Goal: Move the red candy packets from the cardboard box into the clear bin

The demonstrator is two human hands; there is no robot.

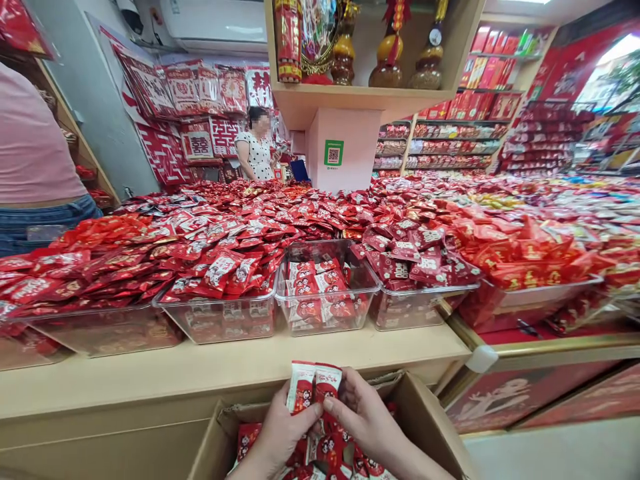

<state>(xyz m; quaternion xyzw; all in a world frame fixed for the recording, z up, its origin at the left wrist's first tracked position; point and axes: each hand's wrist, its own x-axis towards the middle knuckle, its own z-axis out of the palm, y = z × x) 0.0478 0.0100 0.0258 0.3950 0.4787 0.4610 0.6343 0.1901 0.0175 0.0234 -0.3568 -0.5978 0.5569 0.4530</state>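
Note:
My left hand [285,423] grips a red and white candy packet [302,385], thumb pressed on its front. Right beside it, my right hand [367,413] holds a second such packet [327,381], so the two stand upright side by side. Both hands are above an open cardboard box [425,427] in which more red and white packets [325,450] lie loose. Beyond the box, on the counter, is a clear plastic bin [327,300] partly filled with matching packets laid in rows.
Heaped clear bins of red packets flank that bin, one on the left [215,320] and one on the right [420,307]. The wooden counter edge [200,373] runs in front of them. A person in pink [37,140] stands at left; another in a dotted top [259,153] is behind the display.

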